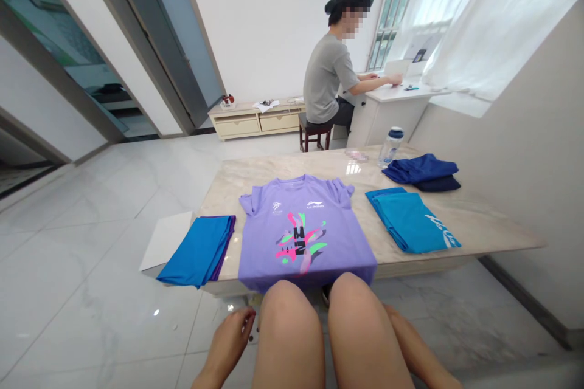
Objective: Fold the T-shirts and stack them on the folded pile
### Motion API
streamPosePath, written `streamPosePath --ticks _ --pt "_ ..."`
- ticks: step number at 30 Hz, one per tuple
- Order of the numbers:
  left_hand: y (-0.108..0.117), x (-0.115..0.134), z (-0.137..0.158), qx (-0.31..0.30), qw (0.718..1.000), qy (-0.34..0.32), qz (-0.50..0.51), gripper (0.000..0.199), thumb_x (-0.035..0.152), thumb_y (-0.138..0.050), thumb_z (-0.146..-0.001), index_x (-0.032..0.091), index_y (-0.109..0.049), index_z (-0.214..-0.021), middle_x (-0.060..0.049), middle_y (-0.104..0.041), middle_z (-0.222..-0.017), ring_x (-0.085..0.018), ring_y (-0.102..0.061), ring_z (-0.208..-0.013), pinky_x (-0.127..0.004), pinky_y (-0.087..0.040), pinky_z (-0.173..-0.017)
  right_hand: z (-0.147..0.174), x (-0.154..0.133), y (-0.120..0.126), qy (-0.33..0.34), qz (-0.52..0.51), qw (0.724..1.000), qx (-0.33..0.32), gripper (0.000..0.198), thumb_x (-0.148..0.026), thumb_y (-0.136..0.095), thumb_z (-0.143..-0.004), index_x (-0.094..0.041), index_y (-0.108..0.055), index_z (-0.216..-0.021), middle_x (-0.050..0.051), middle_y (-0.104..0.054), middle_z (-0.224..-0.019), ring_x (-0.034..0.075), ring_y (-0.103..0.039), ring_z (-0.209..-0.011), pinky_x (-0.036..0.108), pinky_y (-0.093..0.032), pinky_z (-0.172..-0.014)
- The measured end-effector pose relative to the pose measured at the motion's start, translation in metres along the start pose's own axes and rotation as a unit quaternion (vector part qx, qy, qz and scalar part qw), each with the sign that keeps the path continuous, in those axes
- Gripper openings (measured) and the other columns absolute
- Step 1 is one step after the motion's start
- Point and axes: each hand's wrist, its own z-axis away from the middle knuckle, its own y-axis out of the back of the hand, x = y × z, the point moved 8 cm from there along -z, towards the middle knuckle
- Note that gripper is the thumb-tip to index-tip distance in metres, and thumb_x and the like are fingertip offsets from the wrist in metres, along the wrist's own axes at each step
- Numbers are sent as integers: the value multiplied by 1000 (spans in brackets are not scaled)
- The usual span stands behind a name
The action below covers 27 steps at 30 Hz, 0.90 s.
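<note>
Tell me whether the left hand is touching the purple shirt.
No, the left hand is down beside the left knee, with a visible gap between it and the purple shirt spread on the table.

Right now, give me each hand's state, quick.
Left hand: loosely curled, nothing seen in it; fully closed or not, cannot be told.
Right hand: hidden behind the right leg; grip cannot be told.
</note>
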Motion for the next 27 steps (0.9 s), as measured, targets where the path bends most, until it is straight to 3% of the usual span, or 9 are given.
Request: streamPosePath --ticks 3,6,10,13,16,19,27 --pt "34 28 -32 22 995 -70 65 38 38 -45 -109 26 -82 -110 -8 -84 -111 -27 -80 -103 -38 -62 -93 -35 -14 33 20 14 997 70 38 -40 -48 -103 -22 -80 -112 16 -82 -113 33 -79 -104 48 -65 -95" --pt "61 61 -86 91 986 -137 28 43 39 -42 -111 21 -76 -130 -13 -80 -129 -30 -74 -124 -48 -57 -112 -102 -52 54 76 55 987 129 41 -39 -44 -110 -19 -76 -127 18 -79 -125 34 -75 -119 54 -60 -109" --pt "49 88 -164 89 979 -175 -47 51 37 -43 -111 16 -63 -153 -18 -62 -161 -32 -60 -150 -54 -47 -127 -192 -97 22 156 138 976 67 51 -36 -40 -113 -16 -66 -152 20 -66 -156 34 -63 -144 56 -51 -123" --pt "28 84 -202 73 980 -160 -93 58 37 -39 -113 13 -53 -164 -18 -49 -173 -32 -44 -163 -56 -34 -136 -231 -95 -9 155 193 968 24 60 -42 -38 -114 -15 -54 -166 16 -44 -176 34 -42 -164 58 -40 -132" --pt "19 73 -218 88 981 -130 -115 64 42 -34 -115 14 -44 -172 -14 -40 -178 -29 -34 -169 -55 -23 -141 -247 -76 -21 133 224 965 23 66 -48 -34 -116 -17 -45 -172 12 -35 -181 31 -30 -170 58 -30 -137" --pt "19 69 -225 92 980 -119 -129 69 46 -31 -115 14 -36 -176 -12 -34 -181 -28 -29 -171 -53 -19 -142 -252 -65 -18 118 243 962 40 69 -53 -30 -117 -18 -40 -175 11 -31 -183 29 -25 -172 57 -23 -139" --pt "21 73 -222 77 981 -90 -154 66 45 -34 -115 18 -40 -175 -14 -29 -183 -32 -26 -171 -60 -21 -140 -255 -66 -18 99 272 957 35 71 -53 -27 -116 -17 -39 -176 12 -30 -183 31 -25 -171 58 -22 -139"
